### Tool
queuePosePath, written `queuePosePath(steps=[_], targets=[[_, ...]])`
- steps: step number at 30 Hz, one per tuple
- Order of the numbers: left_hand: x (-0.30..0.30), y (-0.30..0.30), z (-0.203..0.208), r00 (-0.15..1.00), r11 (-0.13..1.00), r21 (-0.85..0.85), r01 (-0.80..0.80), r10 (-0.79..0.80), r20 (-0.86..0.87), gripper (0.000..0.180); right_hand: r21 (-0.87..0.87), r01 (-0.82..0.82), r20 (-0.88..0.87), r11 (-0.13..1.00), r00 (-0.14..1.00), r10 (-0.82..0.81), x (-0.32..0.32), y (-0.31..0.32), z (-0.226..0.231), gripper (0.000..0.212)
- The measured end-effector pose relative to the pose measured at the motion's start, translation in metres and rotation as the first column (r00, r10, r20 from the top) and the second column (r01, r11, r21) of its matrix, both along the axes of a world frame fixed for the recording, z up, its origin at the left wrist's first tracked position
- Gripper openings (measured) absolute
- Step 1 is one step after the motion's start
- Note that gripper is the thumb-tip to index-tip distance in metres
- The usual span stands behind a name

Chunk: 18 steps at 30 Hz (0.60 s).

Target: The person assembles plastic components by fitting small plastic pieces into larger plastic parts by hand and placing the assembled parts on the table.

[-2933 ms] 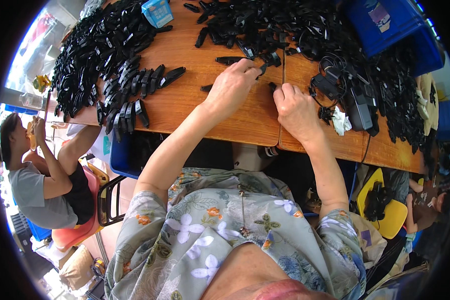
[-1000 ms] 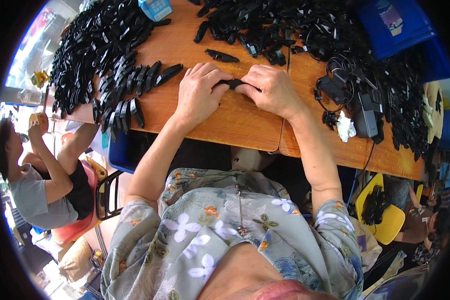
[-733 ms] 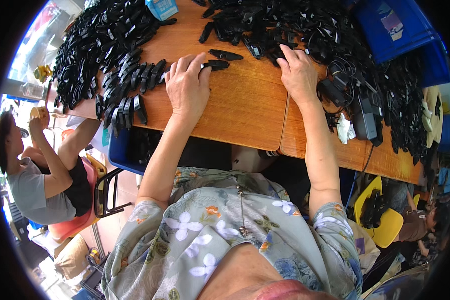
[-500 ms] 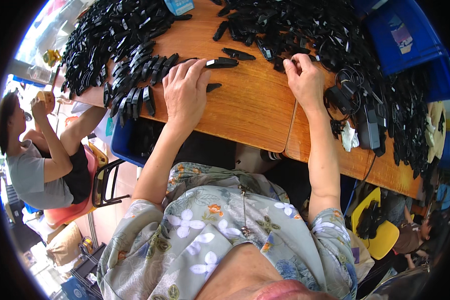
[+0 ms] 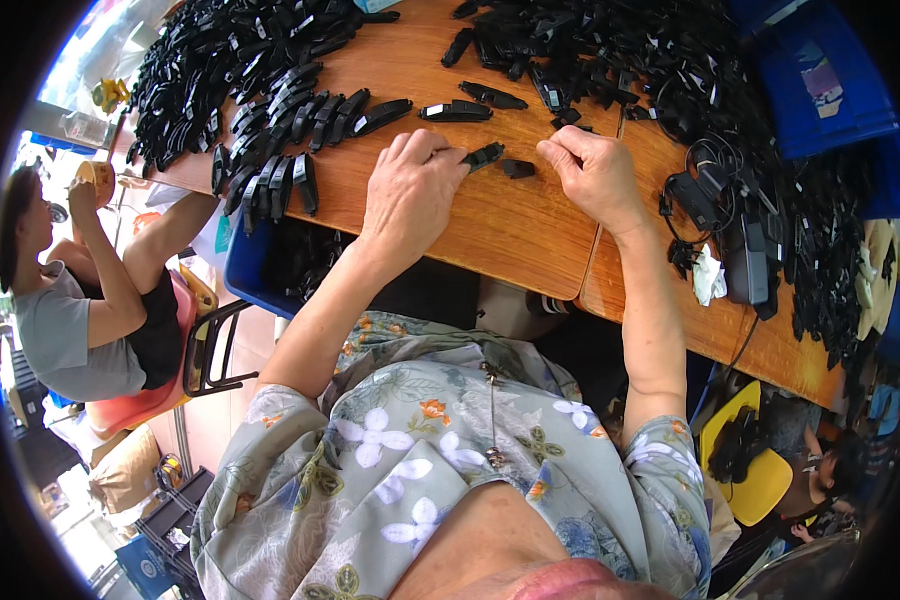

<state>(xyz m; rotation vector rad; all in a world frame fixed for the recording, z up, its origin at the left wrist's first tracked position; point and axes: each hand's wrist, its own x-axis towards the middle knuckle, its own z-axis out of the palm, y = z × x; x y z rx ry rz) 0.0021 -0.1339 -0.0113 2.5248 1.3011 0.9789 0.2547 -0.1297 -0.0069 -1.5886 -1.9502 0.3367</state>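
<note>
My left hand [image 5: 410, 190] is over the wooden table [image 5: 490, 230], fingers closed on the end of a small black plastic part [image 5: 484, 156] that sticks out to the right. Just right of it lies a short black piece [image 5: 518, 169]. My right hand [image 5: 595, 178] hovers across from it, thumb and forefinger pinched together; whatever is between them cannot be made out. Beyond my hands lie two long black plastic parts, one with a white label [image 5: 456, 111] and one without a visible label [image 5: 493, 95]. A row of similar curved black parts [image 5: 340, 117] fans out to the left.
Big heaps of black parts fill the far left [image 5: 200, 75] and far right [image 5: 610, 45]. Cables and a black adapter [image 5: 745, 260] lie at right beside crumpled white tissue [image 5: 709, 276]. Blue bins [image 5: 255, 275] stand below left and at upper right. Another person [image 5: 75, 330] sits at left.
My left hand has moved right, away from the labelled part, and now grips a small black part. My right hand has come slightly nearer and pulled back from the far-right heap.
</note>
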Motion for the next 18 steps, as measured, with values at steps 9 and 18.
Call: queuePosePath(steps=[9,18], targets=[[-0.006,0.005,0.004,0.942,0.910,-0.401,0.102,0.041,0.334,0.022,0.075,-0.294,0.022,0.953,0.956,0.294,0.001,-0.001,0.002,0.027],[-0.012,0.029,0.000,0.913,0.905,-0.122,0.407,-0.401,0.073,0.030,-0.171,-0.304,-0.233,0.937,0.937,0.262,0.003,-0.006,0.017,0.021]])
